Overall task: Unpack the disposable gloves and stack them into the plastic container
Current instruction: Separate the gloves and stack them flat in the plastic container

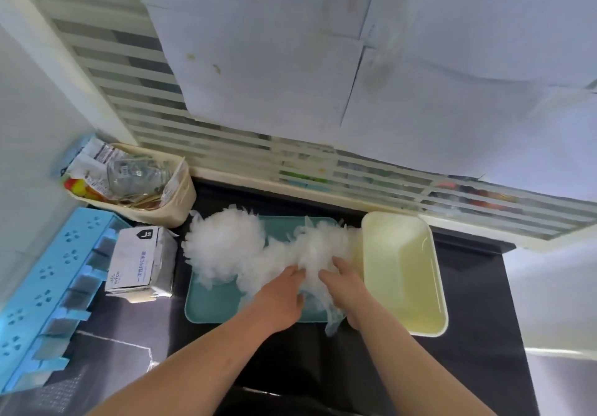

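Observation:
A fluffy heap of clear disposable gloves [226, 244] lies on a teal tray [213, 306], spreading from its far left corner to its right side. My left hand [281, 299] and my right hand [345, 286] are both at the right part of the heap, fingers pushed into the gloves and gripping a bunch between them. A few gloves hang over the tray's near edge under my right hand. The pale yellow plastic container [433, 286] stands right of the tray, touching it, with nothing visible inside. The torn white glove box [139, 260] sits left of the tray.
A cream basket [181, 202] full of wrappers and a glass jar stands at the back left. A blue perforated rack [42, 299] runs along the left edge. The dark countertop [478, 318] ends at a slatted window behind and a drop to the right.

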The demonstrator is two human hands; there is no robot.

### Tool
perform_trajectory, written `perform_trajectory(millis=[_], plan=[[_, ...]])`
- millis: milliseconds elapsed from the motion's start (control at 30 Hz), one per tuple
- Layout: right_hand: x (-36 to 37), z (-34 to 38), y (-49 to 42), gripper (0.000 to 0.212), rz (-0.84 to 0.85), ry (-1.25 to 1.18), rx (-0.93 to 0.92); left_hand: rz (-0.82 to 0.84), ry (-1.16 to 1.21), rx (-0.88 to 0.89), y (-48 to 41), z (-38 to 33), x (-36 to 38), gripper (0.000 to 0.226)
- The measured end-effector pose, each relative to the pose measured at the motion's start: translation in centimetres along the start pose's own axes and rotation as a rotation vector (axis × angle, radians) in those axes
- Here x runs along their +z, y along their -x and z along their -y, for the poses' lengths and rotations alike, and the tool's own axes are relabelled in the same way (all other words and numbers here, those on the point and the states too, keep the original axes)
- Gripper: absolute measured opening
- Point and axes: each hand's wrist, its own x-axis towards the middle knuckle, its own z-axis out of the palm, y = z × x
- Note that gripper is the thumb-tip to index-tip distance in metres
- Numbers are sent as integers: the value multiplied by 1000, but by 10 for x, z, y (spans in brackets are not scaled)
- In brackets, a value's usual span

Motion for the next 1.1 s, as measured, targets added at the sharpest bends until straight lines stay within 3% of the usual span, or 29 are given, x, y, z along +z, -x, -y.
perform_trajectory(millis=[133,233,333,433,600,800,933,1033,1100], plan=[[9,4,-10,65,60,-50,-58,-217,177,-42,3,13,-20,38],[21,18,-13,52,63,-82,-128,-371,200,-68,4,24,-38,33],[22,31,-17,28,-118,46,-218,-498,184,-42,1,27,-51,31],[9,43,-6,18,-238,83,-305,-552,220,-16,-2,21,-60,28],[-12,55,19,18,-300,-145,-389,-528,348,74,-2,-4,-62,35],[-28,69,38,23,-123,-628,-329,-342,483,199,7,-34,-70,86],[-35,72,44,23,-11,-805,-298,-370,541,218,10,-41,-82,71],[-45,76,51,26,87,-918,-248,-276,968,158,15,-51,-90,70],[-51,75,49,30,113,-892,-244,-229,1133,136,17,-55,-93,58]])
